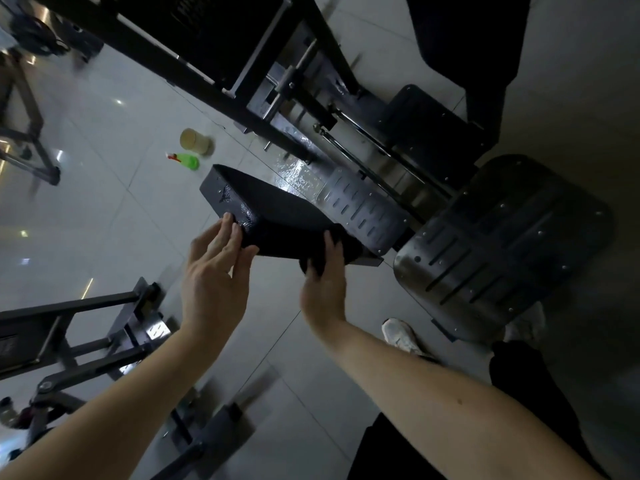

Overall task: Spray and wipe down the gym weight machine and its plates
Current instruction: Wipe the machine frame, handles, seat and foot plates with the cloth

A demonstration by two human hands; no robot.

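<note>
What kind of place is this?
Probably a gym: a black weight machine with padded parts on a tiled floor, another machine frame at the left, and a green spray bottle on the floor.

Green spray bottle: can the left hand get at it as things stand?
Probably yes. The left hand only touches the black pad; bare floor lies between it and the green spray bottle, though reaching down looks needed.

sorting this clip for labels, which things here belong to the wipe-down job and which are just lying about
Part of the job:
black machine pad
dark cloth, gripped by the right hand
left hand, touching the pad's edge
slotted metal plate
green spray bottle, on the floor

Just lying about:
beige round container beside the bottle
other machine frame, lower left
white shoe
</note>
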